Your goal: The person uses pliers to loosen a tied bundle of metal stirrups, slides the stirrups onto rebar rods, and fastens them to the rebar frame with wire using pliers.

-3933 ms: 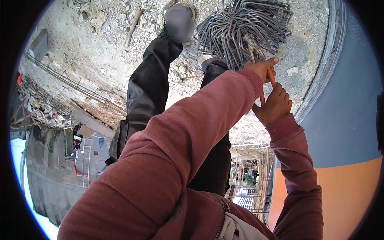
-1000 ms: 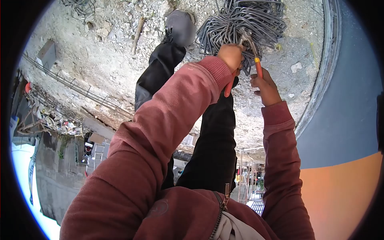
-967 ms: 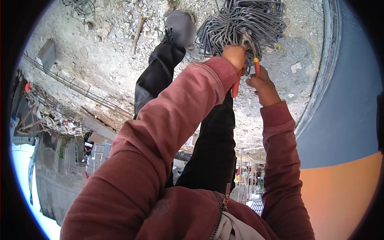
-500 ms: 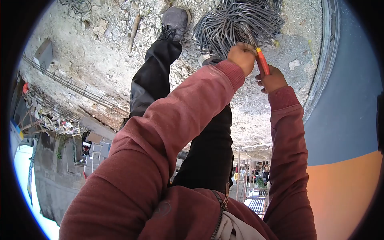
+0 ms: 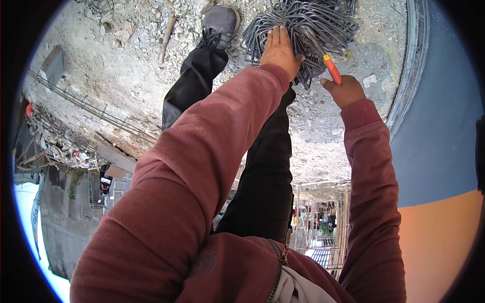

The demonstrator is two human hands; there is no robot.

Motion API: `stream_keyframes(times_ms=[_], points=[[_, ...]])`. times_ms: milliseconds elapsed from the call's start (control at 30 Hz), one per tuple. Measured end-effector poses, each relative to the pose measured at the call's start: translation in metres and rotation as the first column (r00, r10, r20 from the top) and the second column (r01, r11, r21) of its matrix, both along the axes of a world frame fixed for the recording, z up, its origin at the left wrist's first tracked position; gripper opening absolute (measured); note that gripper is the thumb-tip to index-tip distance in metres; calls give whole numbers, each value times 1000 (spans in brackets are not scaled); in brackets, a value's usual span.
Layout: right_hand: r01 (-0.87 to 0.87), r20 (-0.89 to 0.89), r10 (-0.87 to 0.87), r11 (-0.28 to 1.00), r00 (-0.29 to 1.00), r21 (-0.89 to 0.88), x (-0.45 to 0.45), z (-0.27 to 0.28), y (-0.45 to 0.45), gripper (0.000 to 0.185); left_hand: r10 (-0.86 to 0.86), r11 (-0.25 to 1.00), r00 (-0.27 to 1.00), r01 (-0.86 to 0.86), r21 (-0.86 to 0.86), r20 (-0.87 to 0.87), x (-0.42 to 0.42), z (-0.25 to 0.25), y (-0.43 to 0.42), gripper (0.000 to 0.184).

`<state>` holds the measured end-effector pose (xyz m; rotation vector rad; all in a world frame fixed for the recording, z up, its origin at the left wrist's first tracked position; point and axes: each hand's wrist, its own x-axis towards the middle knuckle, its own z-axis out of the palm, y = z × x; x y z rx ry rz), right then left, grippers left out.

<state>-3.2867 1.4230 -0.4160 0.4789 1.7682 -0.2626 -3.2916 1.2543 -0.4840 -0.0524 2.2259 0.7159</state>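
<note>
Pale stony ground point(image 5: 136, 65) lies under the work, outdoors and in strong daylight. Nearest to the camera are the two dark red sleeves point(image 5: 227, 121) of the person, and between them the black trousers point(image 5: 255, 197).

Farther along the arms, the two hands are apart from each other. The right hand point(image 5: 348, 91) is closed around the lower end of a red-handled tool point(image 5: 332, 70); only one handle can be seen clearly, so I cannot tell how its jaws stand. The left hand point(image 5: 279, 52) lies palm down on a bundle of bent metal rods point(image 5: 331, 22), with its fingers straight and side by side; whether it presses or only rests, I cannot tell. This bundle is on the ground in front of the person, to the right of the gray shoe point(image 5: 221, 21), and the metal head of the tool reaches in among the rods.

It seems that the step in hand is to steady the bundle while the tool works in it. From this position, a next move calls for a firm right grip and left fingers well clear of the metal head.

Beyond, at the right, stands a gray and orange wall point(image 5: 439, 126).
</note>
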Motion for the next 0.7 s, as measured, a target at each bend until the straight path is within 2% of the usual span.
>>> stream_keyframes(times_ms=[100, 133, 167, 233, 267, 333, 400, 433, 500, 533, 633, 667, 700], points=[[153, 71, -149, 987, 986, -51, 7, -10, -1, 28, 7, 1000, 1000, -7, 6, 0, 4, -5, 0, 80], [676, 239, -654, 737, 718, -14, 8, 27, -9, 24, 0, 1000, 1000, 0, 7, -5, 4, -7, -1, 78], [965, 354, -912, 249, 206, 78, 5, 62, -23, 22, -63, 998, 998, 63, 14, 8, -7, -11, -6, 77], [936, 236, -919, 343, 316, 79, 33, 78, -38, 24, -162, 987, 983, 161, 26, 85, -1, -8, -16, 74], [936, 242, -919, 341, 312, 89, 39, 75, -40, 22, -246, 969, 965, 245, 21, 93, 1, -9, -21, 73], [934, 257, -918, 339, 302, 112, 45, 66, -43, 20, -266, 964, 963, 265, 32, 46, 5, -14, -25, 73], [919, 209, -914, 377, 347, 121, 30, 44, -44, 19, -311, 950, 949, 312, -2, 46, 7, -10, -25, 74], [916, 191, -914, 383, 358, 117, 28, 35, -43, 19, -275, 962, 961, 275, 3, 18, 7, -13, -24, 74], [990, 335, -941, 5, -42, 139, 20, 71, -47, 19, -215, 976, 976, 216, 25, -21, 11, -17, -22, 73], [971, 407, -883, -190, -234, 147, 13, 84, -55, 19, -236, 972, 972, 236, 15, -16, 4, -14, -21, 71], [941, 332, -888, -254, -319, 225, 40, 100, -83, 15, -486, 874, 866, 486, 30, 116, 9, -12, -44, 70], [938, 311, -895, -254, -320, 237, 46, 95, -86, 16, -443, 897, 888, 439, 59, 121, 11, -12, -47, 71], [955, 291, -922, -192, -254, 227, 49, 88, -86, 16, -436, 900, 896, 433, 46, 90, 16, -13, -49, 71]])
